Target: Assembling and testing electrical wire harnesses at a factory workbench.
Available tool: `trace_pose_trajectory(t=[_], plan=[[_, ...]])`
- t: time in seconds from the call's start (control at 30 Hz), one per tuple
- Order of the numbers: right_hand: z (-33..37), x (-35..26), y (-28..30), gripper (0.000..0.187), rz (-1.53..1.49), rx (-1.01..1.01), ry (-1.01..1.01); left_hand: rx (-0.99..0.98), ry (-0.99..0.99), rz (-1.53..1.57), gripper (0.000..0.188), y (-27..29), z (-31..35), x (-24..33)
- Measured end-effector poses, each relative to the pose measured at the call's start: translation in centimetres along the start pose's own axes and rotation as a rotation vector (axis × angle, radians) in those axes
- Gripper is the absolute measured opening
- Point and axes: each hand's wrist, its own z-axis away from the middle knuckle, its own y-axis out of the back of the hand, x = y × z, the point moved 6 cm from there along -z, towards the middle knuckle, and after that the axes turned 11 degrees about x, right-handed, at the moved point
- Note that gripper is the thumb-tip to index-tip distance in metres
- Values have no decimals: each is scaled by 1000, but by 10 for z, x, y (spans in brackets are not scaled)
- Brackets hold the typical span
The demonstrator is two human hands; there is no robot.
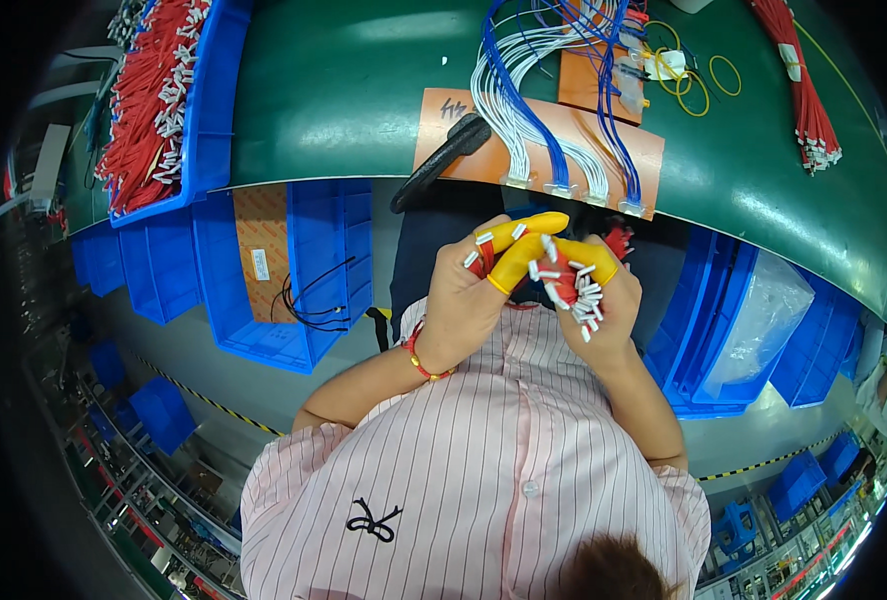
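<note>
Bright, fairly even light covers the table (pixel 364 120), leaving a soft, pale sheen on its glossy green top. Just below its front edge, the left hand (pixel 459 305) and right hand (pixel 612 310) look reasonably sharp, and the white wire tips (pixel 589 300) stand out brightly. Under the table, the dark trousers (pixel 421 245) sink into shadow. Below the table's right part, a clear plastic bag (pixel 764 320) catches whitish glare. The wide lens bows the table's edge; shelves (pixel 154 510) far below its left end look stretched and soft, beside a black rim.
</note>
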Motion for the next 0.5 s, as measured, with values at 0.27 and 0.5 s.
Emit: trace_pose_trajectory(t=[0.27,0.5], plan=[[21,48,37,29,-411,-369,-706,8,47,367,43,21,-9,24],[36,74,80,22,-580,207,-869,-8,83,46,27,25,-15,0]])
